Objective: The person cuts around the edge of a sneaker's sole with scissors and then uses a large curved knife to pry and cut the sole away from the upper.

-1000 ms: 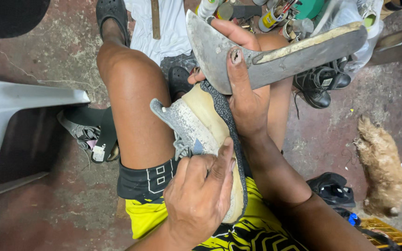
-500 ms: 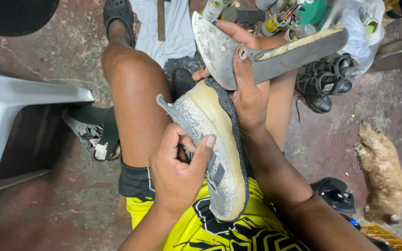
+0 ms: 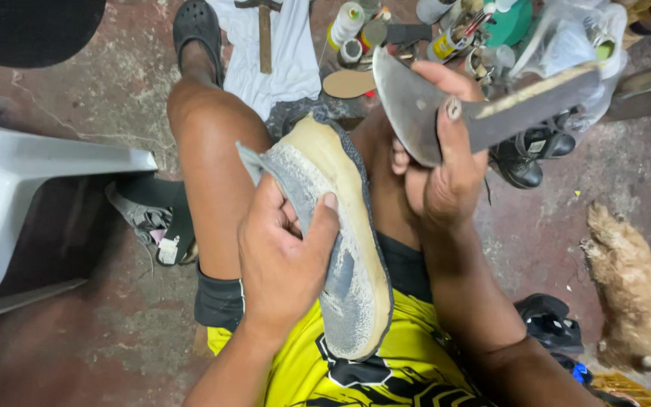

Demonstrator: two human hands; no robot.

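Firmly, the left hand (image 3: 280, 264) pinches a grey sole flap (image 3: 284, 169) peeled off a shoe (image 3: 344, 249) lying sole-up on the lap. At two o'clock the right hand (image 3: 438, 169) curls shut around a broad knife (image 3: 491, 105). Bottles (image 3: 348, 22) and boots (image 3: 525, 154) clutter the floor (image 3: 69, 347) beyond; a dog (image 3: 627, 279) lies at three o'clock.

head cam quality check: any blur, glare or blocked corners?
Head view: left hand and shoe sole sharp under even, soft light; the blade in the right hand shows a dull sheen, no hard glare; a dark blurred shape blocks the top-left corner.
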